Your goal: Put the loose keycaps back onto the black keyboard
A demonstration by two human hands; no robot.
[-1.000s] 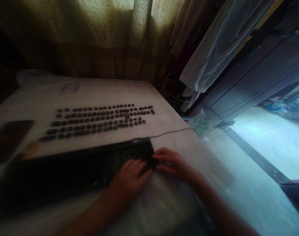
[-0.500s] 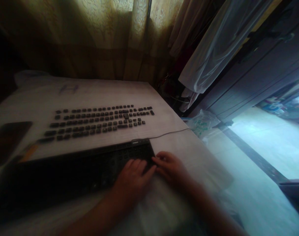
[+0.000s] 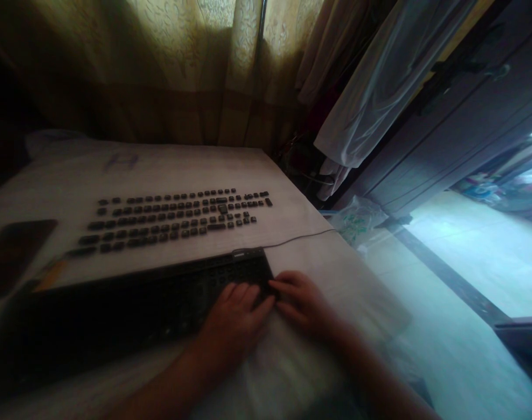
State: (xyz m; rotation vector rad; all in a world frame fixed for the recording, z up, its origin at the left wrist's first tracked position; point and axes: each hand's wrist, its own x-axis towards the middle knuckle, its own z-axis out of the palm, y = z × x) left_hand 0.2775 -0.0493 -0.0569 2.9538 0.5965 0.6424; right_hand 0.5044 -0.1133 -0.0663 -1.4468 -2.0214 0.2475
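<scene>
A black keyboard (image 3: 117, 309), blurred in its near part, lies across the front of the table. My left hand (image 3: 235, 312) rests over its right end, fingers bent onto the top and thumb pointing at the right edge. At that edge, my right hand (image 3: 303, 303) has its thumb and forefinger closed about the corner; whether a small part is between them I cannot make out. Beyond the keyboard, loose black keycaps (image 3: 186, 232) are laid out in several rows. A thin cable (image 3: 298, 237) runs from the keyboard's back edge to the right.
The table's cloth (image 3: 196, 169) is white. A dark phone-like slab (image 3: 18, 254) lies at the left, with a small orange-brown thing (image 3: 51, 275) by the keyboard. A clear plastic bag (image 3: 357, 219) hangs at the table's right edge. Curtains (image 3: 182, 70) stand behind.
The view has shifted very slightly. Both hands stay at the keyboard's right end, with only a small shift of the right fingers.
</scene>
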